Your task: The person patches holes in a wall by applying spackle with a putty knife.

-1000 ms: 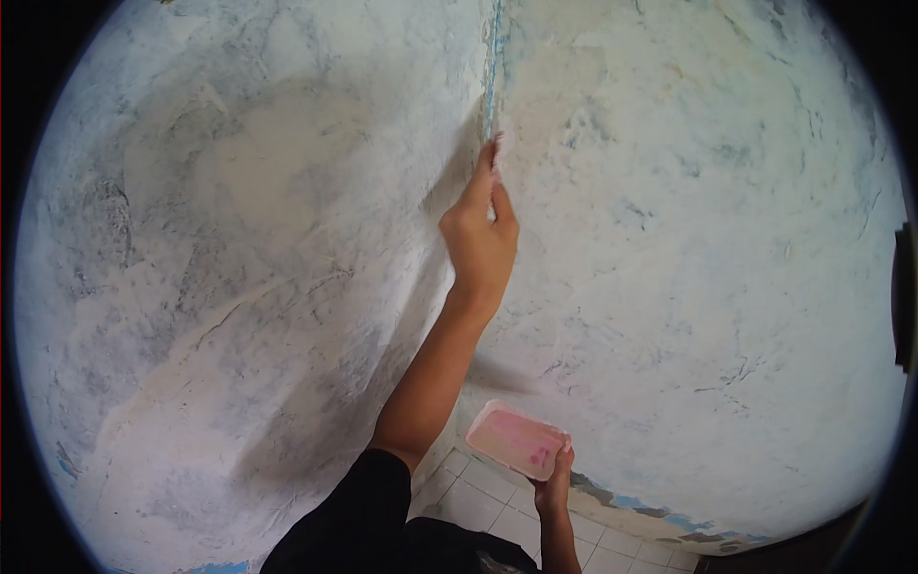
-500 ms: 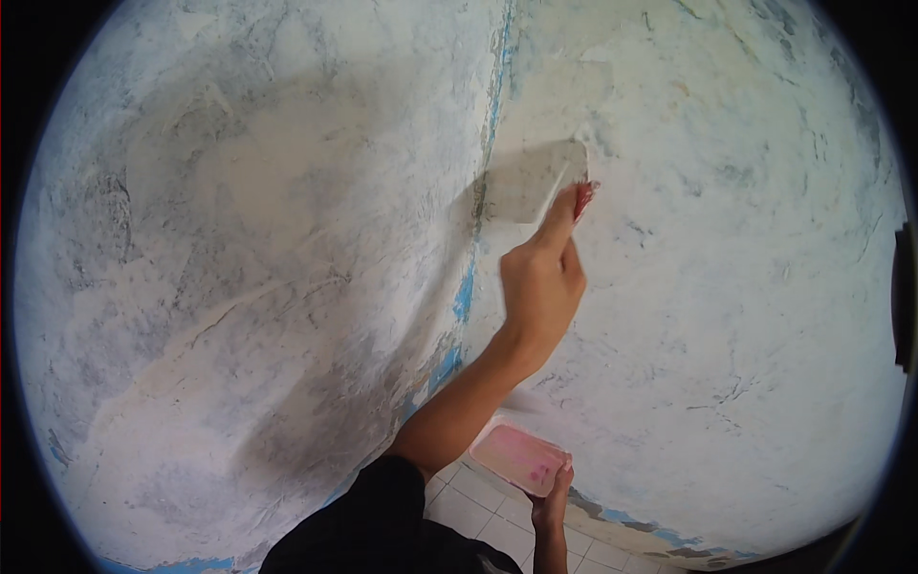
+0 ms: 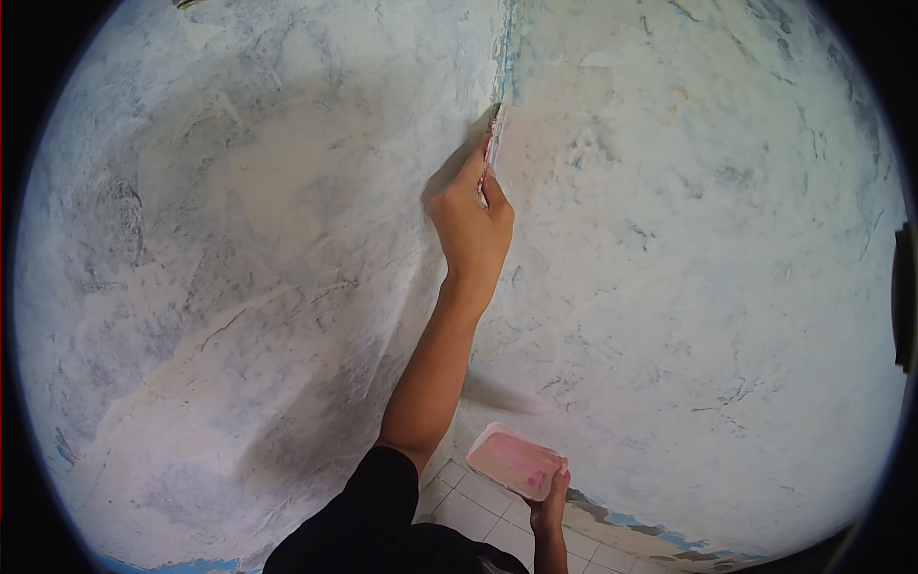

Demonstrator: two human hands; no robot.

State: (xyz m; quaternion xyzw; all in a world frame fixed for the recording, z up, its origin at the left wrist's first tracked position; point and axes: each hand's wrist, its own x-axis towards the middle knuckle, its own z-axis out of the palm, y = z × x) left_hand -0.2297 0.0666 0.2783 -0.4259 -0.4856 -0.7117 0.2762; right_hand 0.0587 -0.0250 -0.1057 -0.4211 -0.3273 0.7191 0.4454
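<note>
My left hand (image 3: 471, 230) reaches up along the corner between two walls, its fingers closed round a putty knife (image 3: 491, 153). The knife shows nearly edge-on, and its tip is at the corner line, where a narrow strip of blue (image 3: 506, 57) shows above it. Lower down, my right hand (image 3: 549, 502) grips the near right side of a shallow, pink, rounded rectangular tray (image 3: 502, 459). Darker pink smears mark the tray. Whether the tray holds any paste, I cannot tell.
Patchy white filler with grey marks covers the left wall (image 3: 239, 287) and the right wall (image 3: 688, 287). Blue and grey patches (image 3: 660, 531) run along the right wall's foot. White floor tiles (image 3: 469, 507) lie below the tray. A dark object (image 3: 902, 297) stands at the right rim.
My left hand has moved left and up from the right wall to the corner, turning the putty knife edge-on. Blue patches lower in the corner are now covered in white. The tray has barely shifted.
</note>
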